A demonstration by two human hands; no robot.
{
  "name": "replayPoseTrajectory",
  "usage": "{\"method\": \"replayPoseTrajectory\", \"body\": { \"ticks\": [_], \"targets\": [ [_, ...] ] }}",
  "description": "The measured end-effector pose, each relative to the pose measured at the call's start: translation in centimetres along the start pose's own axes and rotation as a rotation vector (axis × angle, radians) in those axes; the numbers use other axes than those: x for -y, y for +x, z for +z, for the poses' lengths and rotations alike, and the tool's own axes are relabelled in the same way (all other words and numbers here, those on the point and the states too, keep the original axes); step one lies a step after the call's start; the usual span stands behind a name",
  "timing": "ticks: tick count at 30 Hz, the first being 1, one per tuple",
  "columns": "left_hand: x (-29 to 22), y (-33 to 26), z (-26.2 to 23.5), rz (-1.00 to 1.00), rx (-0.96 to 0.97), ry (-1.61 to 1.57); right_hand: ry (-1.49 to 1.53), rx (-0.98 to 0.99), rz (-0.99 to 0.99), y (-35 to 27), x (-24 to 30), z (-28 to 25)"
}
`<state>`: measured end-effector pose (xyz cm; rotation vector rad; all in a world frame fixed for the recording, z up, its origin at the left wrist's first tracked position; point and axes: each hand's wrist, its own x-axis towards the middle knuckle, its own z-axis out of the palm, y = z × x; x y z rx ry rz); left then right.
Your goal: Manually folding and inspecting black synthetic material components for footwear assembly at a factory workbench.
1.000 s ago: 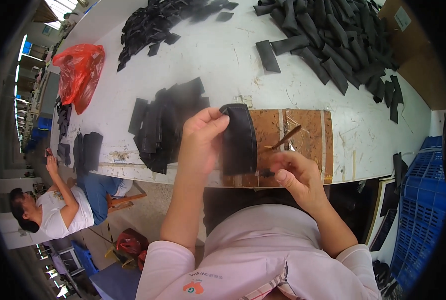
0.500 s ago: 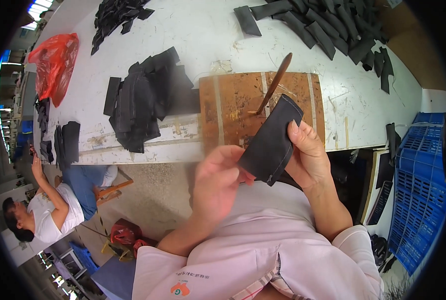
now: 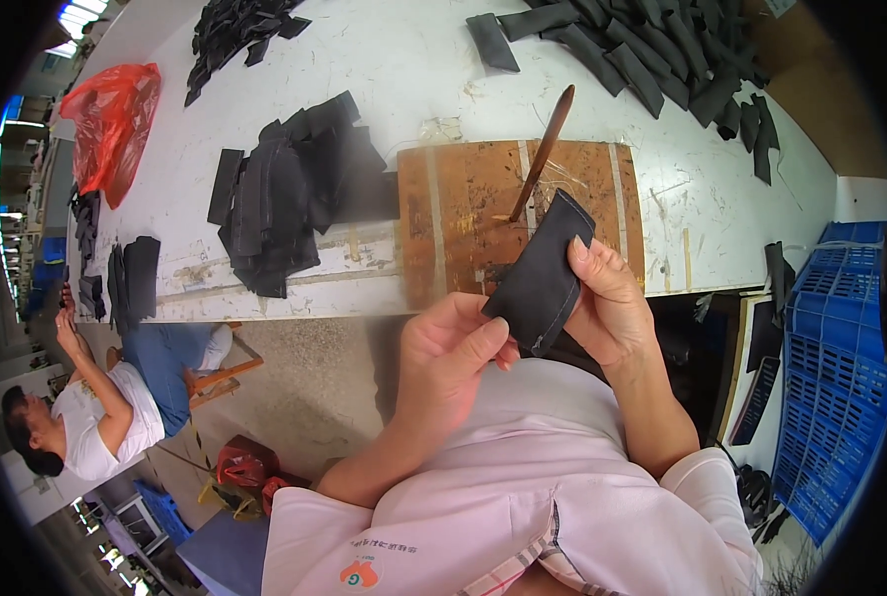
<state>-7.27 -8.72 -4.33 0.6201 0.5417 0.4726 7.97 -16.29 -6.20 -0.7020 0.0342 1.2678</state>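
Between my two hands is a black stitched fabric piece [image 3: 541, 273], flat and oblong, with a pale seam along its right edge and top. My left hand [image 3: 453, 348] pinches its lower left corner with thumb and fingers. On its right edge my right hand [image 3: 607, 298] closes, thumb on the front and fingers hidden behind. Just beyond the piece, a brown pointed stick [image 3: 546, 149] stands tilted on a worn wooden board [image 3: 443, 214]. Left of the board lies a stack of black fabric pieces [image 3: 269, 214].
The white table [image 3: 403, 79] carries more black pieces [image 3: 652, 60] at the far right, a small heap [image 3: 235, 40] at the far left, and a red plastic bag [image 3: 115, 129]. Blue crates [image 3: 831, 368] stand at my right. A person [image 3: 105, 407] sits at the left.
My left thumb has shifted onto the front of the fabric piece's lower corner. The piece and my right hand have barely moved.
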Motion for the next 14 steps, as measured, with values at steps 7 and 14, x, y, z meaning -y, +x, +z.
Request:
{"method": "replayPoseTrajectory", "body": {
  "ticks": [7, 14],
  "targets": [
    [-0.4, 0.5, 1.0, 0.156, -0.071, 0.302, -0.184, 0.134, 0.115, -1.2, -0.5, 0.8],
    [-0.5, 1.0, 1.4, 0.268, -0.018, 0.303, 0.041, 0.129, 0.148, -1.2, -1.1, 2.1]
  ]
}}
